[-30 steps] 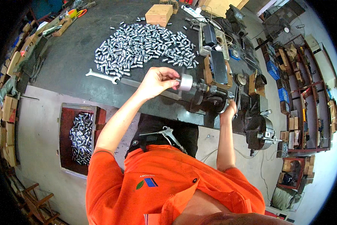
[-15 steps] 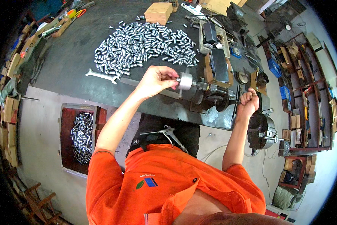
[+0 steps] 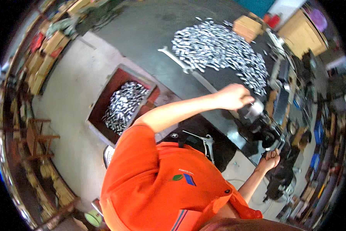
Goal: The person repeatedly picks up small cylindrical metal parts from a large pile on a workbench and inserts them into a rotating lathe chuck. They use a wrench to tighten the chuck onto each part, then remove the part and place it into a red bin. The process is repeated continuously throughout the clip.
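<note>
Loading step, it looks like: a part going into the lathe chuck point(image 3: 257, 115) at the dark bench's point(image 3: 142, 34) near edge. Left hand point(image 3: 233, 96) pinches a small metal cylinder point(image 3: 253, 109) against it. Right hand point(image 3: 270, 159), fisted on a lever below, likely tightens next.

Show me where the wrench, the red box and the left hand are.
wrench point(image 3: 177, 61), head view, middle of its handle
red box point(image 3: 100, 109), head view, left wall
left hand point(image 3: 232, 97), head view, back of the hand
</note>
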A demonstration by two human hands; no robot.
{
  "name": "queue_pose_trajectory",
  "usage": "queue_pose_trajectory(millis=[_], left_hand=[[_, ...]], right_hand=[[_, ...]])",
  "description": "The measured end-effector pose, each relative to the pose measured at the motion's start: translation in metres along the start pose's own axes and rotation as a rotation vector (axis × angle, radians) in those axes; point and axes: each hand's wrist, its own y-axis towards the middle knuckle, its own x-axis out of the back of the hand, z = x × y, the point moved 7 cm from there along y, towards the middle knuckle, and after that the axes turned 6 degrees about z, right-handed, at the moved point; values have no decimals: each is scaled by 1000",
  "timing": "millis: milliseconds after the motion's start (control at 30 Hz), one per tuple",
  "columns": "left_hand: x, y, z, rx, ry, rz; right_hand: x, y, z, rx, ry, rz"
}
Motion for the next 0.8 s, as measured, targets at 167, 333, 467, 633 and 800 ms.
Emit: queue_pose_trajectory(millis=[167, 333, 467, 633, 800], left_hand=[[-2, 0, -10, 23, -175, 77], [-1, -3, 3, 56, -355, 86], [-2, -3, 8, 78, -483, 72], [2, -13, 7, 145, -492, 41], [-4, -4, -5, 123, -375, 36]], right_hand=[[47, 102, -68, -300, 82, 136], [-32, 122, 17, 194, -226, 58], [-64, 57, 77, 344, 55, 171], [-55, -3, 78, 244, -31, 125], [9, -35, 30, 172, -207, -212]])
